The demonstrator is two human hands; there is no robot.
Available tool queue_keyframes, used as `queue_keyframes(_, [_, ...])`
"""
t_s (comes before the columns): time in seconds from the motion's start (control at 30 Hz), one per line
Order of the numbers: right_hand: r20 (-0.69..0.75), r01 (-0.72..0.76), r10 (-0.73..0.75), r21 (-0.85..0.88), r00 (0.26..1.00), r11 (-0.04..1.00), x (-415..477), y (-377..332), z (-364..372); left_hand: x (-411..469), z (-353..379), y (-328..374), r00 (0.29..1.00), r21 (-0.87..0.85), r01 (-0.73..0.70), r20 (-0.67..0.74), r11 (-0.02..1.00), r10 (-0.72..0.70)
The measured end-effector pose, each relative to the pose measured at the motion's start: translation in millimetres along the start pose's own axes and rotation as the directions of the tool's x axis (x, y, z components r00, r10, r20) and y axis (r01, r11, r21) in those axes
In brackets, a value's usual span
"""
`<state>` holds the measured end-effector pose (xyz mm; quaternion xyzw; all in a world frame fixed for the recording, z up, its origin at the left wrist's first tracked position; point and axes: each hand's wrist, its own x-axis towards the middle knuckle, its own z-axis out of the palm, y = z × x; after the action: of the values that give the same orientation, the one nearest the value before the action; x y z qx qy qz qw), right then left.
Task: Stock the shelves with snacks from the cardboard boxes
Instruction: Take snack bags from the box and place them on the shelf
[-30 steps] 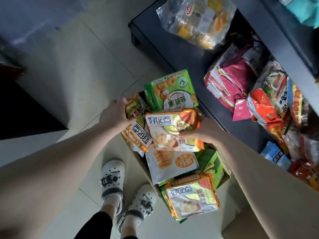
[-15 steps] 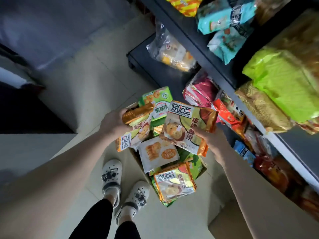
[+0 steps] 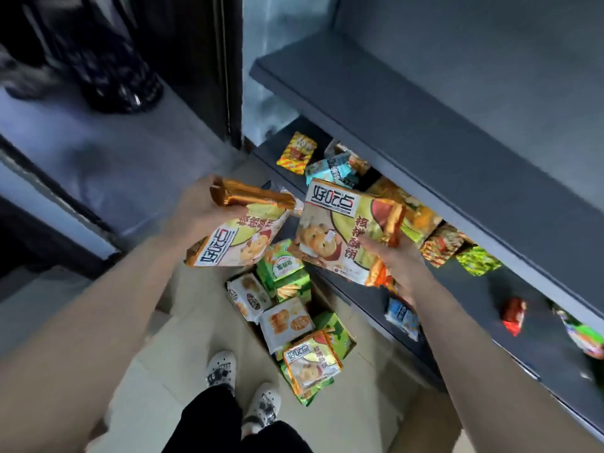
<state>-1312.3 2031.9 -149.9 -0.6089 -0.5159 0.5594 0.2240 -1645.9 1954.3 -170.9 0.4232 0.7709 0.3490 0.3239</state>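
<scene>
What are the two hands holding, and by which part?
The left hand grips a biscuit packet by its gold sealed end. The right hand holds a second biscuit packet by its right edge, thumb on the front.

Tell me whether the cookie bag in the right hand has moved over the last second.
Yes. The cookie bag has risen from the cardboard box toward the shelf, with the right hand gripping it.
</scene>
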Motion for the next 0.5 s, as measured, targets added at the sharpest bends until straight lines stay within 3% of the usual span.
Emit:
queue_keyframes(0.1, [-0.01, 0.033, -0.033, 0.007, 0.999, 0.999, -22.5, -41.0, -15.1, -11.8, -37.8, 50.4, 0.997, -0.07, -0.053, -0.053, 0.996, 0.049])
queue_keyframes(0.5, [-0.078, 0.393, -0.392, -0.004, 0.917, 0.92, -88.1, -175.8, -64.2, -35.1, -143.2, 204.0, 0.924, 0.008, -0.368, -0.112, 0.93, 0.367])
